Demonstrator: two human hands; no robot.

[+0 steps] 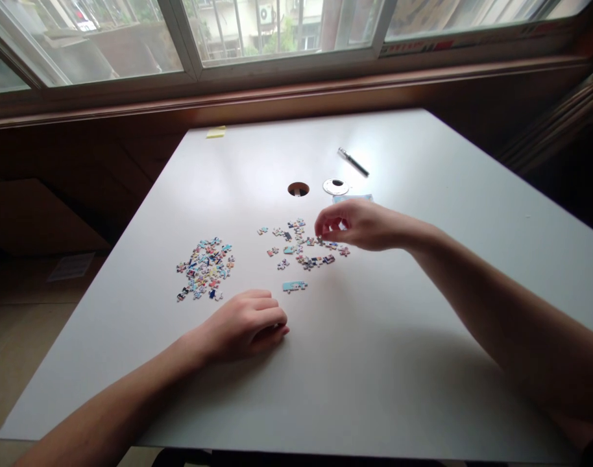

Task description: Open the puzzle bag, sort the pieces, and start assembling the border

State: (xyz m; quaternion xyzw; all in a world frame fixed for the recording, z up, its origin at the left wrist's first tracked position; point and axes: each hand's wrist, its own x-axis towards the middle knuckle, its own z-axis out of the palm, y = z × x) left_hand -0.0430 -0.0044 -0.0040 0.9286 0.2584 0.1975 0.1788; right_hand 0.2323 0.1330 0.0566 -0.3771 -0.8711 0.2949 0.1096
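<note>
My right hand (357, 224) reaches over loose jigsaw pieces (311, 262), its fingers bent down and closed at a small puzzle piece (320, 240). My left hand (252, 322) rests curled on the table, thumb against the fingers; whatever may be inside is hidden. Just beyond it lies a short strip of joined light-blue puzzle pieces (294, 286). A denser pile of mixed puzzle pieces (206, 267) sits to the left, apart from both hands.
On the white table (374, 389) a black-and-silver pen (353, 162) lies behind a round silver cover (335, 187). A cable hole (298, 189) opens beside it. A light-blue packet (359, 198) is partly behind my right hand. A yellow note (215, 132) marks the far edge, below the window.
</note>
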